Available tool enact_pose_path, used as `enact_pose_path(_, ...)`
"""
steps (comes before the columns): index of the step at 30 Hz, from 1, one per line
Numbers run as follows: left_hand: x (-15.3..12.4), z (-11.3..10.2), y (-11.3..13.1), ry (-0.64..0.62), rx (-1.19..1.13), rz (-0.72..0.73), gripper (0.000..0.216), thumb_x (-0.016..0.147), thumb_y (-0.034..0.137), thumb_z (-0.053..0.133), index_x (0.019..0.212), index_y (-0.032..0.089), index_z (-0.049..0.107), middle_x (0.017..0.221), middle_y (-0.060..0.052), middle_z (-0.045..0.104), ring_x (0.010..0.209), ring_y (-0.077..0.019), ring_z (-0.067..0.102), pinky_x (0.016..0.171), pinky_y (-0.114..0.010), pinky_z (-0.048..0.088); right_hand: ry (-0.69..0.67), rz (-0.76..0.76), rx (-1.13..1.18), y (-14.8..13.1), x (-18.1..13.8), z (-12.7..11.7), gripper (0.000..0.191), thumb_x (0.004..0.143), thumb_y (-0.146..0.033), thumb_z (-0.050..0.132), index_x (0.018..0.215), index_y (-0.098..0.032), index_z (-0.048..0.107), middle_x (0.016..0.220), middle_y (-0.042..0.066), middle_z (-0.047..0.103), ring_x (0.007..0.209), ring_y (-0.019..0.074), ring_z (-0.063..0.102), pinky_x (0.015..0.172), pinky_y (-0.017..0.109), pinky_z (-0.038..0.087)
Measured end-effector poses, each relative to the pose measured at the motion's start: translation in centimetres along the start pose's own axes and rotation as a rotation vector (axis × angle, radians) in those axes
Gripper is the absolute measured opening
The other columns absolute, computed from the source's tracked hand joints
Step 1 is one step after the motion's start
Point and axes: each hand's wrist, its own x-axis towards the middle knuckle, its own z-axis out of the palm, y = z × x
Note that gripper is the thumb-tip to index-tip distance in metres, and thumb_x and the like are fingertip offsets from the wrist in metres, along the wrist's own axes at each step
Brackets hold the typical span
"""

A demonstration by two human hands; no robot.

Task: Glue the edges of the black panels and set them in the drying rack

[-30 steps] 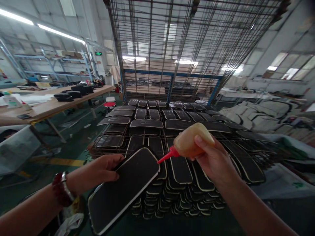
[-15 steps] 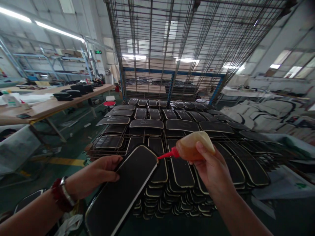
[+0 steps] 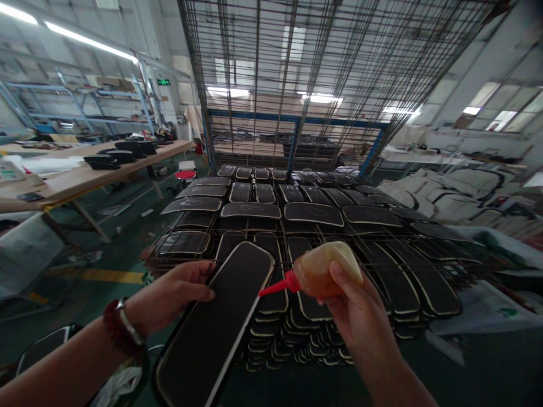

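My left hand [image 3: 186, 292] grips the left edge of a long black panel [image 3: 220, 322] with rounded corners, thumb on its face. A pale line runs along the panel's border. In my right hand [image 3: 354, 308] is a squeeze bottle [image 3: 324, 268] of amber liquid, likely glue, tipped on its side. Its red nozzle [image 3: 275, 286] points left, and the tip is at the panel's right edge, a little below the upper corner. The fingers behind the panel are partly hidden.
Ahead, a wire rack [image 3: 250, 221] bears many similar black panels in rows, under raised wire shelves [image 3: 271, 68]. A wooden table [image 3: 97, 176] stands at left, with a red stool [image 3: 185, 174] beside it. Pale stacked pieces [image 3: 441, 195] lie at right.
The nozzle tip has moved down along the panel's right edge from near the upper corner. My right hand has shifted left and down with the bottle. The panel stands slightly more upright.
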Motion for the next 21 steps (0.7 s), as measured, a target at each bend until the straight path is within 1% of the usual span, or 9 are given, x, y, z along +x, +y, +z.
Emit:
enact_pose_path(3,0.3,-0.1,0.0,0.001,-0.012,-0.004,0.034,0.063,0.013,0.082,0.095,0.014,0.072,0.096,-0.011,0.081,0.078,-0.0235,0.077,0.071,-0.032,0.063,-0.009,0.018,-0.011,0.3,-0.8,0.0,0.041,0.070,-0.041,0.097,0.100,-0.022,0.077,0.091,0.007,0.070,0.069,0.0185,0.065,0.043,0.016,0.052)
enact_pose_path(6,0.6,0.0,0.2,0.024,-0.030,-0.003,0.035,0.062,0.012,0.082,0.095,0.014,0.071,0.093,-0.010,0.081,0.078,-0.0239,0.077,0.072,-0.033,0.064,-0.035,0.028,-0.022,0.5,-1.5,0.1,0.041,0.073,-0.042,0.095,0.103,-0.023,0.076,0.096,0.009,0.071,0.075,0.0216,0.067,0.047,0.018,0.055)
enact_pose_path(10,1.0,0.5,0.6,0.076,-0.048,-0.006,0.033,0.058,0.010,0.081,0.088,0.014,0.069,0.085,-0.010,0.080,0.068,-0.0213,0.075,0.063,-0.030,0.063,-0.074,0.056,-0.026,1.0,-2.4,-0.1,0.038,0.077,-0.041,0.092,0.106,-0.023,0.075,0.103,0.011,0.071,0.079,0.0237,0.068,0.046,0.019,0.054)
enact_pose_path(13,1.2,1.0,0.9,0.120,-0.055,-0.008,0.031,0.056,0.009,0.080,0.084,0.013,0.068,0.082,-0.011,0.080,0.064,-0.0208,0.074,0.059,-0.029,0.063,-0.079,0.069,-0.018,1.3,-3.0,-0.1,0.038,0.077,-0.040,0.092,0.107,-0.025,0.074,0.103,0.010,0.071,0.079,0.0236,0.069,0.046,0.018,0.053)
enact_pose_path(18,1.6,1.3,1.2,0.170,-0.065,-0.004,0.029,0.055,0.008,0.077,0.081,0.013,0.066,0.078,-0.011,0.079,0.062,-0.0205,0.074,0.056,-0.028,0.062,-0.075,0.078,-0.018,1.0,-4.0,0.1,0.046,0.075,-0.039,0.093,0.113,-0.027,0.072,0.105,0.011,0.071,0.082,0.0255,0.069,0.047,0.020,0.054)
enact_pose_path(21,1.8,1.1,1.3,0.202,-0.048,0.007,0.027,0.057,0.008,0.076,0.082,0.013,0.066,0.077,-0.011,0.079,0.061,-0.0203,0.074,0.057,-0.029,0.062,-0.124,0.081,-0.033,0.8,-4.3,-0.1,0.042,0.078,-0.038,0.091,0.113,-0.027,0.072,0.107,0.011,0.070,0.080,0.0244,0.068,0.046,0.020,0.053)
